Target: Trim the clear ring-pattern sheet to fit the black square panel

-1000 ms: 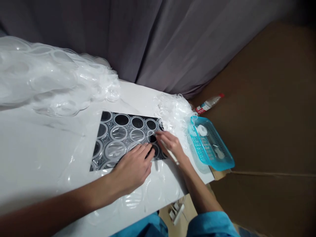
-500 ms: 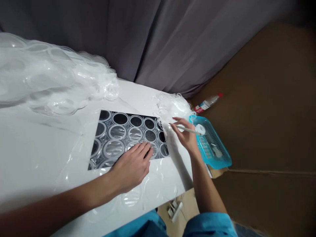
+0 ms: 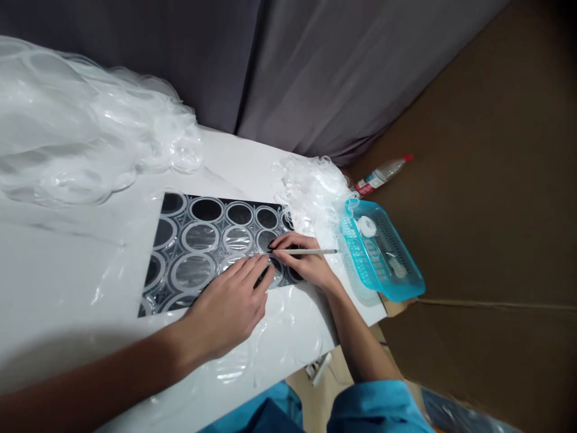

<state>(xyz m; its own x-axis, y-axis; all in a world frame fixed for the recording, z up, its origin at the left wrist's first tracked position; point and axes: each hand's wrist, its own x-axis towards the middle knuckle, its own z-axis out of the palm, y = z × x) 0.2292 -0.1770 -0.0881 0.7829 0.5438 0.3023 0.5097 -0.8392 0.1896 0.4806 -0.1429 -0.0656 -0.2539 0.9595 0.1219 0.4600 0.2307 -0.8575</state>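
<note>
A clear plastic sheet patterned with pale rings (image 3: 193,270) lies over a black rectangle (image 3: 211,210) on the white table. My left hand (image 3: 232,300) rests flat on the lower part of this sheet, fingers stretched out and holding nothing. Beside its fingertips, my right hand (image 3: 304,258) pinches a thin white pen-like stick (image 3: 311,251) with a dark tip. The stick's tip is down at the rings over the black area, close to my left fingers. What exactly the tip touches is too small to tell.
A large heap of clear ringed plastic (image 3: 90,126) covers the table's back left. A smaller pile of plastic rings (image 3: 311,189) sits behind my right hand. Right of it stand a blue basket (image 3: 383,288) holding a white roll (image 3: 366,227) and a red-capped bottle (image 3: 381,175).
My right hand has moved left and down with the stick, from beside the ring pile to the sheet near my left fingers. My left hand stays on the sheet; the view has shifted slightly.
</note>
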